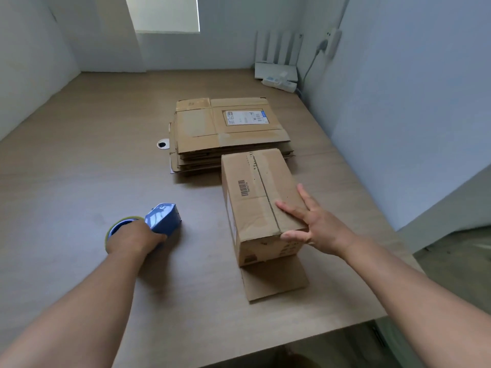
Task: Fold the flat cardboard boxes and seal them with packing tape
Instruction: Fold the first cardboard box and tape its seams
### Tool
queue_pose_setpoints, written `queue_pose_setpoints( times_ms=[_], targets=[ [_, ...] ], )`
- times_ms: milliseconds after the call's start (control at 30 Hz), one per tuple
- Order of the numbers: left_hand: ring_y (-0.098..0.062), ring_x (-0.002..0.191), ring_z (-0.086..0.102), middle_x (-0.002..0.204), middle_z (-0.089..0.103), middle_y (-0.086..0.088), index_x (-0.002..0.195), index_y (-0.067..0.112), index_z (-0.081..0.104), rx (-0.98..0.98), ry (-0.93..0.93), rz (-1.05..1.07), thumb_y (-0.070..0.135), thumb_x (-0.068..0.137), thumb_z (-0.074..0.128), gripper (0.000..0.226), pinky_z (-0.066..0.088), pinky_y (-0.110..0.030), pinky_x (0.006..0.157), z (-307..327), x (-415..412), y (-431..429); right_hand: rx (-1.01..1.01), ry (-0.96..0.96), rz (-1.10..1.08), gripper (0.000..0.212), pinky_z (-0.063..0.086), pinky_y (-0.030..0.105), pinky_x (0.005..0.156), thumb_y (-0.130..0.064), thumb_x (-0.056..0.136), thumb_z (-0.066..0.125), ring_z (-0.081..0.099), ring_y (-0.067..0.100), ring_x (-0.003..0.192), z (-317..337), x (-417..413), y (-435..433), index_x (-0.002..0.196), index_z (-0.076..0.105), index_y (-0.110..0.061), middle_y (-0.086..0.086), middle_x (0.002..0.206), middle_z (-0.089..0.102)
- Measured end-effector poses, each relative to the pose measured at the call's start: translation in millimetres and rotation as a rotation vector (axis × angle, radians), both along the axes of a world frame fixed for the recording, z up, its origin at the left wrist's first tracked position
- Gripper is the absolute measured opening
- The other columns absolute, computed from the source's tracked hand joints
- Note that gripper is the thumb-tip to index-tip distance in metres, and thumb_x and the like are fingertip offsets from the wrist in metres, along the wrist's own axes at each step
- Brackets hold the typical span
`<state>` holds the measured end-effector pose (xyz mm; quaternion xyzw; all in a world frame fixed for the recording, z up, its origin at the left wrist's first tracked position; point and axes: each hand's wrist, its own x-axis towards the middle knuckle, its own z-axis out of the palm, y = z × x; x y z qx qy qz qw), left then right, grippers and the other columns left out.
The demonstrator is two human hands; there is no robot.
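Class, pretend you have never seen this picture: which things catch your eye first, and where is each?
The assembled cardboard box stands right of centre on the table, the right hand pressed flat on its top. To its left, the left hand grips a blue tape dispenser, and behind both lies a stack of flat boxes.

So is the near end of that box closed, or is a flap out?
Partly open. One end flap lies flat on the table in front of the box; the end's other flaps look folded in.
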<state>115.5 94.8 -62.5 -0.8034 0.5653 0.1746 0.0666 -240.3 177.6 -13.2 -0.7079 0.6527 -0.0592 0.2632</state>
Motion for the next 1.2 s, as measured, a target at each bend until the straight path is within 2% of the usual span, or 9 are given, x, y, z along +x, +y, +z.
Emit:
queue_pose_setpoints(
  times_ms=[133, 300, 400, 633, 700, 767, 867, 1000, 1200],
  targets=[
    [-0.02, 0.077, 0.058, 0.083, 0.059, 0.0, 0.098, 0.018, 0.058, 0.017, 0.145, -0.031, 0.051, 0.081, 0.065, 0.038, 0.043, -0.028, 0.062, 13, -5, 9, 0.006, -0.009, -0.003, 0.074, 0.018, 0.033, 0.117, -0.053, 0.078, 0.065, 0.007, 0.019, 0.147, 1, -1, 2, 0.14, 0.025, -0.054, -0.005, 0.158, -0.021],
    [-0.018, 0.075, 0.062, 0.081, 0.068, -0.002, 0.087, 0.018, 0.066, -0.083, 0.774, -0.132, 0.032, 0.079, 0.077, 0.019, 0.044, -0.026, 0.06, 69, -40, 43, 0.001, -0.025, 0.001, 0.074, 0.02, 0.035, 0.117, -0.057, 0.078, 0.062, 0.007, 0.02, 0.147, 0, -1, 2, 0.14, 0.024, -0.055, -0.006, 0.157, -0.021],
    [-0.01, 0.074, 0.065, 0.083, 0.072, 0.0, 0.091, 0.021, 0.068, -0.06, 0.957, -0.251, 0.031, 0.072, 0.08, 0.024, 0.046, -0.016, 0.06, 103, -54, 63, -0.006, -0.018, 0.005, 0.074, 0.023, 0.036, 0.116, -0.061, 0.077, 0.061, 0.009, 0.019, 0.147, 1, 0, 3, 0.14, 0.023, -0.056, -0.006, 0.157, -0.021],
    [-0.005, 0.076, 0.065, 0.083, 0.071, 0.008, 0.096, 0.021, 0.068, 0.026, 0.974, -0.36, 0.04, 0.06, 0.075, 0.041, 0.046, -0.012, 0.059, 126, -72, 77, -0.04, 0.014, 0.018, 0.081, 0.01, 0.044, 0.118, -0.079, 0.07, 0.052, 0.003, 0.021, 0.146, 22, 1, 3, 0.142, 0.025, -0.052, -0.007, 0.159, -0.011],
    [-0.008, 0.079, 0.066, 0.085, 0.072, 0.009, 0.097, 0.022, 0.068, 0.05, 0.955, -0.385, 0.033, 0.067, 0.079, 0.034, 0.048, -0.014, 0.061, 126, -76, 78, -0.12, -0.257, -0.058, 0.076, 0.017, 0.041, 0.118, -0.073, 0.073, 0.05, 0.014, 0.013, 0.144, 38, 8, 7, 0.141, 0.036, -0.043, -0.009, 0.158, 0.01],
    [-0.008, 0.078, 0.066, 0.084, 0.072, 0.009, 0.096, 0.021, 0.068, 0.081, 0.936, -0.409, 0.023, 0.075, 0.079, 0.024, 0.048, -0.015, 0.061, 126, -80, 78, -0.094, -0.649, -0.112, 0.065, 0.033, 0.027, 0.111, -0.064, 0.081, 0.052, 0.039, -0.004, 0.128, 56, 16, 10, 0.136, 0.047, -0.032, -0.015, 0.14, 0.042],
    [-0.007, 0.082, 0.066, 0.088, 0.071, 0.007, 0.099, 0.024, 0.066, 0.131, 0.901, -0.44, 0.023, 0.074, 0.076, 0.027, 0.05, -0.016, 0.064, 127, -88, 76, 0.04, -0.909, -0.079, 0.04, 0.046, 0.007, 0.078, -0.044, 0.087, 0.06, 0.06, -0.007, 0.092, 71, 25, 11, 0.12, 0.06, -0.021, -0.009, 0.105, 0.067],
    [-0.007, 0.083, 0.066, 0.09, 0.07, 0.006, 0.098, 0.028, 0.064, 0.148, 0.862, -0.461, 0.022, 0.076, 0.075, 0.025, 0.05, -0.015, 0.064, 131, -92, 70, 0.008, -1.027, -0.172, 0.013, 0.047, 0.022, 0.072, -0.006, 0.086, 0.064, 0.06, 0.008, 0.076, 72, 20, 9, 0.096, 0.067, -0.014, -0.003, 0.085, 0.068],
    [-0.009, 0.081, 0.065, 0.086, 0.07, 0.009, 0.095, 0.03, 0.063, 0.184, 0.76, -0.51, 0.033, 0.077, 0.077, 0.023, 0.049, -0.016, 0.064, 133, -93, 61, -0.008, -0.907, -0.2, 0.013, 0.047, 0.019, 0.065, -0.003, 0.086, 0.063, 0.057, 0.005, 0.071, 67, 16, 11, 0.085, 0.066, -0.016, -0.007, 0.075, 0.065]
  ],
)
